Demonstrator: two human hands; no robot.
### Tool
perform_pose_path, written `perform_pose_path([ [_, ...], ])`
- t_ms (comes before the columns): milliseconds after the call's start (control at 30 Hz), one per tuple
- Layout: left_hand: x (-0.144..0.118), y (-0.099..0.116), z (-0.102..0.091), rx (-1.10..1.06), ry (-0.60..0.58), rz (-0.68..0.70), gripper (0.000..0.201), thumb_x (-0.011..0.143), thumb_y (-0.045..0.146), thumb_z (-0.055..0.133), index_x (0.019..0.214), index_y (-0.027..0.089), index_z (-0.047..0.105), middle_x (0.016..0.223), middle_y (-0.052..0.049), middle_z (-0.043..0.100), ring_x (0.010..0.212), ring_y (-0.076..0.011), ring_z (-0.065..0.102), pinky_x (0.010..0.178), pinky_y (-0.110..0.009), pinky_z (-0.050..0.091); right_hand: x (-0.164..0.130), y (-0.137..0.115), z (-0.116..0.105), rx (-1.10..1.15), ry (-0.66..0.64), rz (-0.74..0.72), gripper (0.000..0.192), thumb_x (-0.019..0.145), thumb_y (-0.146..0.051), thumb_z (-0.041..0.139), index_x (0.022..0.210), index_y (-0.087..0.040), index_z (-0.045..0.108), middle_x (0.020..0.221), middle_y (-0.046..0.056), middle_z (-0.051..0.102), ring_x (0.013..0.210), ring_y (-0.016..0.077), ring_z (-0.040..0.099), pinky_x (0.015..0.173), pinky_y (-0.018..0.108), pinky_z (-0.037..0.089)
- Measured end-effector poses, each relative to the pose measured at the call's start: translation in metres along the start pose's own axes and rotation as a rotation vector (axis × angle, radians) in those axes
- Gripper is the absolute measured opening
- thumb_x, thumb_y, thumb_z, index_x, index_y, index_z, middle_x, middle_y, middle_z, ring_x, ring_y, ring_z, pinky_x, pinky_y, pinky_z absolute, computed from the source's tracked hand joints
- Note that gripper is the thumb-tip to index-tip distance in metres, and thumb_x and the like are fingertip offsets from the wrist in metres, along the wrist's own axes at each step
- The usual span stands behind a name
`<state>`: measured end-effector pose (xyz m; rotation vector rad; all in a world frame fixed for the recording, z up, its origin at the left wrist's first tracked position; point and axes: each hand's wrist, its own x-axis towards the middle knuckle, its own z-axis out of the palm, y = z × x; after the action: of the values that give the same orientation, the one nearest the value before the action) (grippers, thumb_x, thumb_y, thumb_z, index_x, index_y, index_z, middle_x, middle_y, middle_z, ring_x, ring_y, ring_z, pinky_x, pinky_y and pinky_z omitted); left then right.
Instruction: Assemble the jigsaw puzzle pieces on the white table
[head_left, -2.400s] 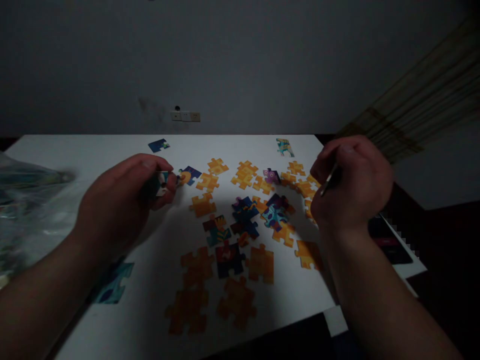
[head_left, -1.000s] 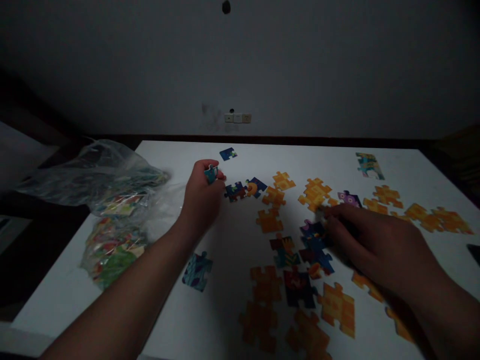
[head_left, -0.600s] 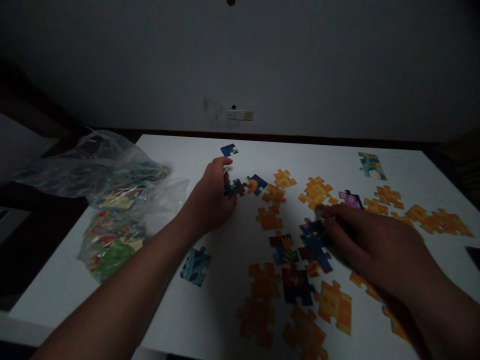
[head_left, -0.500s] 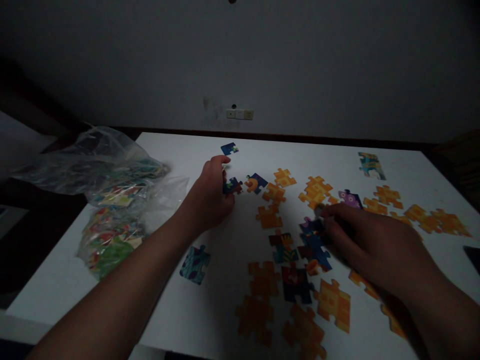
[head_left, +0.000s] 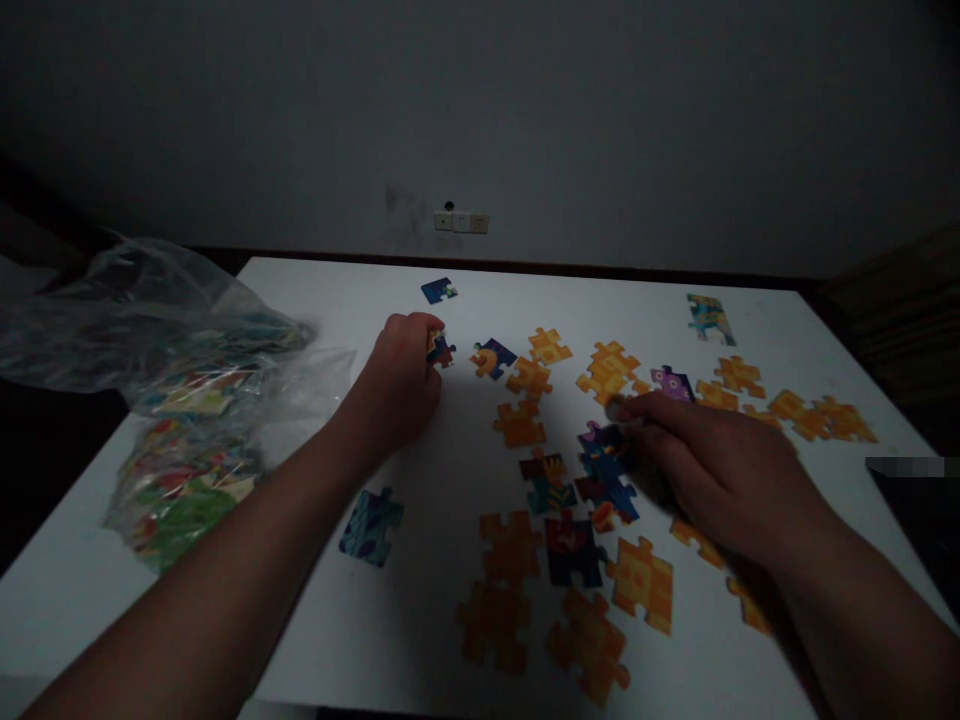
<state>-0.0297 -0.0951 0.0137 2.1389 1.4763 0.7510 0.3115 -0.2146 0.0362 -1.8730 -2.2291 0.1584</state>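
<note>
Fingers of the left hand (head_left: 401, 365) pinch a small dark-blue cardboard puzzle piece (head_left: 439, 349), likely light and stiff, by its edges; the right hand (head_left: 709, 465) rests spread on far-right counter (head_left: 315, 290) pieces.

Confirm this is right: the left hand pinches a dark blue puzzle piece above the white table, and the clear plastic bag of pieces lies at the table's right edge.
Not quite. The head view shows the plastic bag at the table's left edge, not its right. The rest holds: the left hand pinches a dark blue puzzle piece.
</note>
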Motion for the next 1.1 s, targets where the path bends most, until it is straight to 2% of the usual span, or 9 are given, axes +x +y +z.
perform_pose_path([
  [100,0.000,0.001,0.001,-0.013,0.023,-0.022,0.039,0.092,0.000,0.053,0.124,0.021,0.060,0.133,-0.014,0.056,0.110,-0.0251,0.067,0.114,-0.055,0.058,-0.001,0.003,-0.002,0.066,0.037,-0.029,0.042,0.105,-0.035,0.044,0.122,-0.027,0.082,0.110,0.009,0.089,0.088,0.0372,0.085,0.071,0.048,0.059],
  [200,0.002,0.003,0.000,-0.021,0.115,-0.080,0.039,0.093,0.003,0.056,0.124,0.024,0.065,0.141,-0.014,0.053,0.106,-0.0234,0.070,0.112,-0.051,0.061,0.000,0.002,-0.003,0.072,0.049,-0.005,0.039,0.104,-0.034,0.046,0.120,-0.026,0.080,0.108,0.009,0.088,0.089,0.0364,0.085,0.072,0.047,0.058],
  [333,0.006,0.008,-0.006,0.036,0.161,-0.084,0.039,0.093,0.008,0.059,0.124,0.029,0.071,0.129,-0.011,0.068,0.115,-0.0289,0.071,0.107,-0.048,0.061,0.003,0.000,-0.001,0.032,0.040,0.032,0.035,0.103,-0.035,0.049,0.118,-0.026,0.079,0.107,0.009,0.088,0.087,0.0360,0.083,0.069,0.045,0.055],
  [400,0.007,0.011,-0.010,0.039,0.154,-0.109,0.036,0.093,0.014,0.062,0.125,0.028,0.072,0.116,-0.008,0.075,0.104,-0.0276,0.073,0.096,-0.044,0.061,0.004,0.000,0.001,0.032,0.047,0.039,0.034,0.102,-0.035,0.051,0.119,-0.026,0.079,0.109,0.010,0.088,0.091,0.0368,0.083,0.071,0.046,0.055],
  [533,0.006,0.017,-0.014,0.023,0.035,-0.103,0.025,0.088,0.030,0.070,0.110,0.025,0.077,0.091,-0.002,0.079,0.076,-0.0203,0.066,0.073,-0.034,0.053,0.005,0.001,0.003,0.058,0.053,0.064,0.035,0.103,-0.034,0.051,0.124,-0.026,0.078,0.117,0.011,0.087,0.100,0.0377,0.082,0.078,0.048,0.057],
  [633,0.003,0.018,-0.012,0.047,-0.136,-0.043,0.027,0.084,0.034,0.071,0.106,0.024,0.080,0.084,-0.002,0.079,0.069,-0.0188,0.063,0.067,-0.032,0.048,0.005,0.000,0.002,0.059,0.040,0.081,0.034,0.102,-0.032,0.052,0.123,-0.026,0.078,0.119,0.012,0.086,0.102,0.0383,0.081,0.081,0.049,0.057],
  [733,0.000,0.017,-0.008,0.139,-0.237,0.008,0.032,0.086,0.034,0.067,0.113,0.025,0.082,0.088,-0.003,0.081,0.070,-0.0206,0.066,0.067,-0.034,0.047,0.006,-0.001,0.000,0.068,0.041,0.083,0.034,0.100,-0.031,0.053,0.122,-0.025,0.078,0.118,0.012,0.085,0.104,0.0388,0.080,0.083,0.050,0.057],
  [967,-0.001,0.020,-0.009,0.319,-0.261,0.081,0.037,0.090,0.034,0.063,0.121,0.026,0.082,0.107,-0.009,0.081,0.092,-0.0282,0.073,0.081,-0.039,0.054,0.007,-0.006,-0.004,0.045,0.073,0.075,0.031,0.099,-0.031,0.054,0.117,-0.025,0.079,0.111,0.013,0.083,0.096,0.0373,0.077,0.078,0.047,0.053],
  [1100,0.000,0.019,-0.010,0.324,-0.255,0.095,0.040,0.091,0.037,0.061,0.123,0.026,0.083,0.112,-0.010,0.078,0.093,-0.0289,0.072,0.084,-0.042,0.056,0.007,-0.007,-0.004,0.035,0.105,0.085,0.028,0.101,-0.033,0.055,0.113,-0.025,0.079,0.105,0.013,0.083,0.092,0.0364,0.076,0.075,0.045,0.050],
])
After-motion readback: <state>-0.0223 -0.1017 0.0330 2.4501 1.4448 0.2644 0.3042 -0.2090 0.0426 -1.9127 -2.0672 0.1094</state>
